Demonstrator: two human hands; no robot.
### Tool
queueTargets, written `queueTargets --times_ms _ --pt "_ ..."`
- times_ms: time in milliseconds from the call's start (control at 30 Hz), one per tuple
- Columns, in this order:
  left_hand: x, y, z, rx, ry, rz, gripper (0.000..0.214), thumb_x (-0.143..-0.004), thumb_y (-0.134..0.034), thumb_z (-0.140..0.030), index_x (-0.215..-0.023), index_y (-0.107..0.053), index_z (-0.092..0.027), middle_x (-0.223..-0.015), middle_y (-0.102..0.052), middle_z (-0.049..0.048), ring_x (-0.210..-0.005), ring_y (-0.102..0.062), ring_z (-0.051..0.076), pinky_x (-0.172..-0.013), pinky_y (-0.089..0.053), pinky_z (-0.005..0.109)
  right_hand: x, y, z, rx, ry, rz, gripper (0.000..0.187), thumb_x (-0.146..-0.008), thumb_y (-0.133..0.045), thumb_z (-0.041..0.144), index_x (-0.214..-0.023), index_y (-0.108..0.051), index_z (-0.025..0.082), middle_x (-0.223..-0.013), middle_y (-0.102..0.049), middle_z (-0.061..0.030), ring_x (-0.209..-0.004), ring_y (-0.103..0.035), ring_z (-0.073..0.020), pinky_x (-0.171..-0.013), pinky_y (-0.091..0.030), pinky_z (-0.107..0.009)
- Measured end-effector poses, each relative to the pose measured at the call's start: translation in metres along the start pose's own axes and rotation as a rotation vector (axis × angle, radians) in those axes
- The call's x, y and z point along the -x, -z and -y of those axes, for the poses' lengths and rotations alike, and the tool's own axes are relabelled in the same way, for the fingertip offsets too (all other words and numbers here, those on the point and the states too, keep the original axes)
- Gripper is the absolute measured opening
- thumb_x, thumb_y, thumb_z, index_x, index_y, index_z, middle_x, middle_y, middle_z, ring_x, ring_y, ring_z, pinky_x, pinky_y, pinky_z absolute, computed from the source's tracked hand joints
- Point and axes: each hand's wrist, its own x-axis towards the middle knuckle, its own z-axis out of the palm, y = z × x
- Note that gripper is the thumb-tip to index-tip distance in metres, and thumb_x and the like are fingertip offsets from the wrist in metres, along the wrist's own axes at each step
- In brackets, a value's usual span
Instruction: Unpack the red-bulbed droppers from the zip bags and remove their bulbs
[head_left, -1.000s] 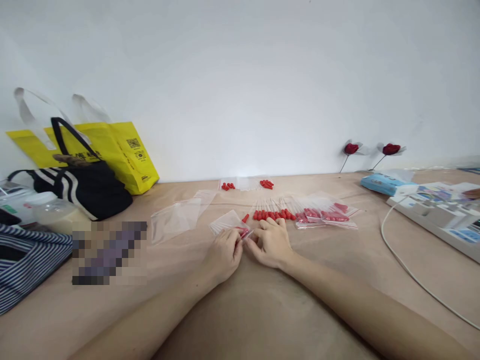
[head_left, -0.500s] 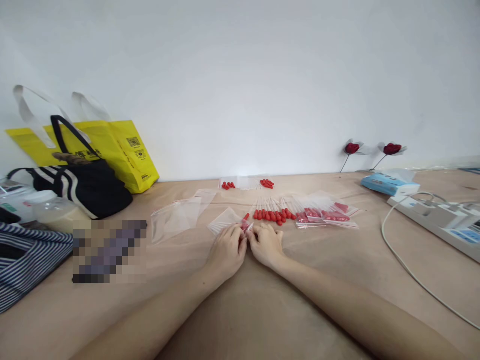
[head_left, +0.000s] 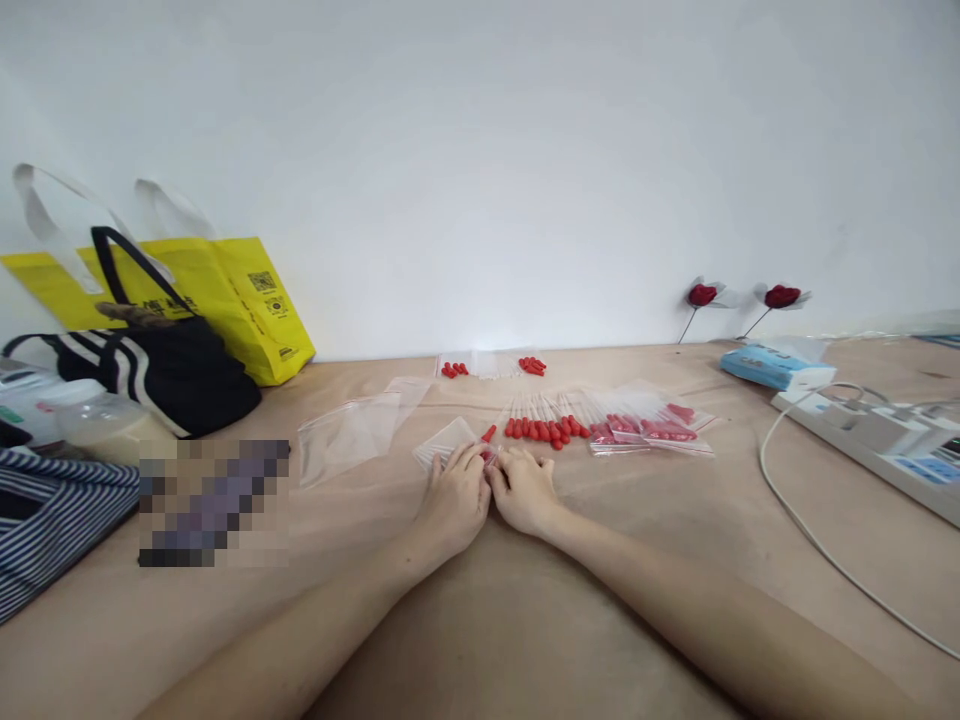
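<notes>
A small clear zip-lock bag with thin clear droppers inside lies flat on the table. My left hand presses over its near part, fingers bent and close together. My right hand is closed at the bag's right corner, its fingertips meeting those of my left hand. A red dropper bulb shows just above my fingers; the bag's mouth is mostly hidden by them. Just beyond my right hand lies a row of loose droppers with red bulbs. Right of it are filled zip-lock bags, overlapping in a pile.
Flat clear bags lie to the left. Near the wall are more red-bulbed droppers. A yellow bag, a black bag and a jar crowd the left; a tissue pack and power strip stand right.
The view has shifted slightly. My left hand's fingers have moved a little further over the bag, covering more of it. Both hands stay at its near edge.
</notes>
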Motion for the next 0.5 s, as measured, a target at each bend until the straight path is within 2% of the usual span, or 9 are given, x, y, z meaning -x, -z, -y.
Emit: queueTargets --times_ms 200,400,500 --pt "0.0003 -0.0002 -0.0018 0.003 0.039 0.006 0.03 -0.079 -0.031 -0.01 -0.1 -0.051 -0.015 -0.119 -0.052 0.0136 -0.115 -0.042 0.025 -0.095 -0.026 0.055 0.0004 -0.0005 0.0009 -0.034 0.009 0.023 0.016 -0.082 -0.04 0.019 -0.073 -0.054 0.02 -0.083 -0.061 -0.0027 -0.081 -0.051 -0.0177 -0.069 -0.023 -0.033" --pt "-0.0005 0.002 0.0023 0.024 0.098 -0.035 0.03 -0.076 -0.033 -0.009 -0.102 -0.049 -0.013 -0.115 -0.054 0.0146 -0.114 -0.043 0.025 -0.093 -0.029 0.05 0.0058 0.0002 0.0035 -0.033 0.026 0.025 0.015 -0.078 -0.043 0.017 -0.068 -0.053 0.019 -0.081 -0.062 -0.0037 -0.081 -0.051 -0.0183 -0.069 -0.023 -0.033" --pt "0.0023 0.0077 0.002 0.047 0.089 -0.055 0.023 -0.081 -0.03 -0.013 -0.089 -0.051 -0.016 -0.113 -0.056 0.0118 -0.111 -0.045 0.024 -0.093 -0.03 0.048 0.0056 0.0038 0.0032 -0.053 -0.047 0.037 0.02 -0.077 -0.042 0.018 -0.061 -0.053 0.018 -0.075 -0.063 -0.0023 -0.078 -0.052 -0.0181 -0.069 -0.023 -0.033"
